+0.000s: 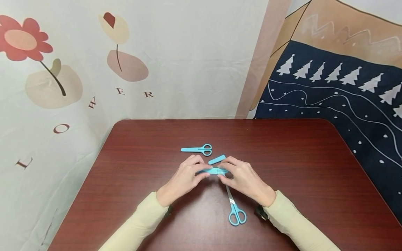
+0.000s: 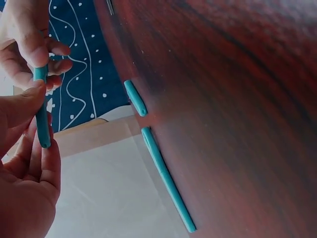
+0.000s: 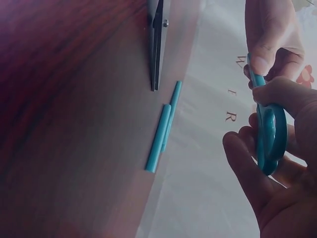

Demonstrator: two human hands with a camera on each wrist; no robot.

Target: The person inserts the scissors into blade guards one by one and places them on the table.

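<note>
Held level above the table between both hands is a pair of light-blue scissors [image 3: 277, 141], its blades inside a blue sheath [image 1: 214, 170]. My left hand [image 1: 186, 174] pinches the sheath between thumb and fingers. At the other end, my right hand [image 1: 248, 178] grips the scissors near the handle loops, its fingers partly hiding them. Just behind the hands lies a loose blue sheath [image 1: 217, 159]. A second pair of scissors [image 1: 237, 213], with bare metal blades, lies close to the right wrist, handles toward me.
Farther back on the brown table [image 1: 141, 139] lies a third pair of blue scissors [image 1: 196, 150], its blades covered by a sheath. A printed cloth [image 1: 194, 69] hangs behind the table, and a dark-blue patterned one [image 1: 314, 94] at the right.
</note>
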